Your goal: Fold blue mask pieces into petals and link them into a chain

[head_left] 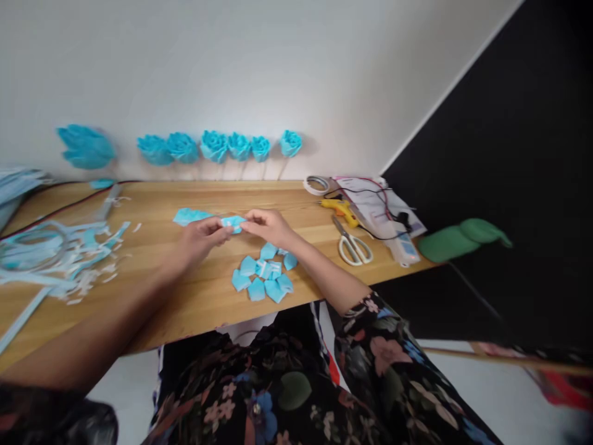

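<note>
While the left hand (202, 236) and right hand (267, 225) pinch opposite ends of one small light-blue sheet-like piece (233, 223) over the light-brown wooden tabletop (194, 300), the rest lies thus: light-blue flat strip (189, 216), beyond the left hand; loose cluster of light-blue angular cut pieces (257, 288), nearer the body; white-handled metal scissors (348, 238) and yellow glue gun (341, 209), to the right; bright-blue ruffled flowers on thin stems (214, 146), along the wall
</note>
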Demonstrator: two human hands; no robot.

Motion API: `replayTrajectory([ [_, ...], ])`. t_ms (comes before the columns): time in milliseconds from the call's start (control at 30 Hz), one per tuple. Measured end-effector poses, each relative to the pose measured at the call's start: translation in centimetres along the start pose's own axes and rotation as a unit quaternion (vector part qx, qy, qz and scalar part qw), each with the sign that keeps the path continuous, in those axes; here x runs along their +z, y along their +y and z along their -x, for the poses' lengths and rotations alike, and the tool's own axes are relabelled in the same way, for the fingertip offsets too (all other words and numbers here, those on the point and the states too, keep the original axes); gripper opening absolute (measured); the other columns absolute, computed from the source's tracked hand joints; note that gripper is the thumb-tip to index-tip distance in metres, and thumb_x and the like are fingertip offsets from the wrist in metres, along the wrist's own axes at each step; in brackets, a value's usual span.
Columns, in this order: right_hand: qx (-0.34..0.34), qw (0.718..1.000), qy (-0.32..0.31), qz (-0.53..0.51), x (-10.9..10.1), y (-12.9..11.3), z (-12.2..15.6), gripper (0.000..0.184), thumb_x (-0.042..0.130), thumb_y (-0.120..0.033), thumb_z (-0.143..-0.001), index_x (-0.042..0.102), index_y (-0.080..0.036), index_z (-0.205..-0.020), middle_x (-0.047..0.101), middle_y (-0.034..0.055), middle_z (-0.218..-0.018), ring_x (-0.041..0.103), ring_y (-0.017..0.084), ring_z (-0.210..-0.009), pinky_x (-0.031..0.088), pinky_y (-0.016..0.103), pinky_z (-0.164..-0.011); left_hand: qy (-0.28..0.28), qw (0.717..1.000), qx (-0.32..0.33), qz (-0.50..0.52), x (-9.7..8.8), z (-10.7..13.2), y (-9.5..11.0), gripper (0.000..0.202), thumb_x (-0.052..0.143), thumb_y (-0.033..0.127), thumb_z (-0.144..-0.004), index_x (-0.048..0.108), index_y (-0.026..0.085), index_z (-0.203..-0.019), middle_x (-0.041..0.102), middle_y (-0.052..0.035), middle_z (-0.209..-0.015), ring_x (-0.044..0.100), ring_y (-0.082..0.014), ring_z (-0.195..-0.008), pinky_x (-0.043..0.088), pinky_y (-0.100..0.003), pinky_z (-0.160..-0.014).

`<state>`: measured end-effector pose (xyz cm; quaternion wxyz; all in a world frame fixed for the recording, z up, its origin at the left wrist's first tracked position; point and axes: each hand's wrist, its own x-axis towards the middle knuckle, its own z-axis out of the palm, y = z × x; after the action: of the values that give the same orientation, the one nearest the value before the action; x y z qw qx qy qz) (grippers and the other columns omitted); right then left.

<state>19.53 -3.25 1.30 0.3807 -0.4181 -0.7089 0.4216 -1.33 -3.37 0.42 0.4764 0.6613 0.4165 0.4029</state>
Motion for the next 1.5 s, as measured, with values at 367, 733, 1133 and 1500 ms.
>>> replayTrajectory([
  [367,-0.052,0.998,-0.030,0.029,-0.1,-2.7,0.2,0.036,0.060,-0.052,-0.085,0.065,-0.017,-0.080,0.063,-0.0016,-0.075,0.049,0.010,-0.069,0.036,0.024,-0.068,0.028,0.998,0.029,0.050,-1.1,-0.3,-0.1,0.030,0.072,0.044,-0.076,0.060,0.022,-0.061,0.056,0.0010,-0.061,0.049,-0.0162,-0.064,0.039,-0.029,-0.065],
  [733,0.007,0.991,0.082,-0.102,1.5,-2.5,2.6,0.028,0.065,-0.046,-0.080,0.066,-0.018,-0.080,0.070,0.0015,-0.080,0.059,0.010,-0.071,0.048,0.025,-0.075,0.006,0.996,0.062,0.061,-0.6,-0.2,1.3,0.031,0.068,0.047,-0.079,0.062,0.018,-0.089,0.059,0.0003,-0.068,0.053,-0.0135,-0.063,0.044,-0.026,-0.064],
  [1133,-0.035,0.980,0.193,-0.038,1.5,-3.5,4.2,0.023,0.063,-0.039,-0.082,0.069,-0.017,-0.083,0.071,0.0017,-0.078,0.061,0.012,-0.071,0.046,0.025,-0.071,0.062,0.935,0.229,-0.265,1.9,1.5,5.0,0.018,0.059,0.032,-0.089,0.072,0.019,-0.088,0.072,-0.0042,-0.079,0.057,-0.0148,-0.068,0.039,-0.027,-0.064],
  [1500,-0.053,0.964,0.234,0.114,1.4,-3.8,5.2,0.015,0.059,-0.031,-0.085,0.070,-0.022,-0.083,0.073,0.0022,-0.082,0.065,0.017,-0.075,0.049,0.030,-0.074,0.073,0.935,0.208,-0.277,3.1,1.0,4.7,0.015,0.061,0.029,-0.087,0.072,0.020,-0.085,0.070,-0.0035,-0.076,0.055,-0.0153,-0.066,0.037,-0.029,-0.063],
])
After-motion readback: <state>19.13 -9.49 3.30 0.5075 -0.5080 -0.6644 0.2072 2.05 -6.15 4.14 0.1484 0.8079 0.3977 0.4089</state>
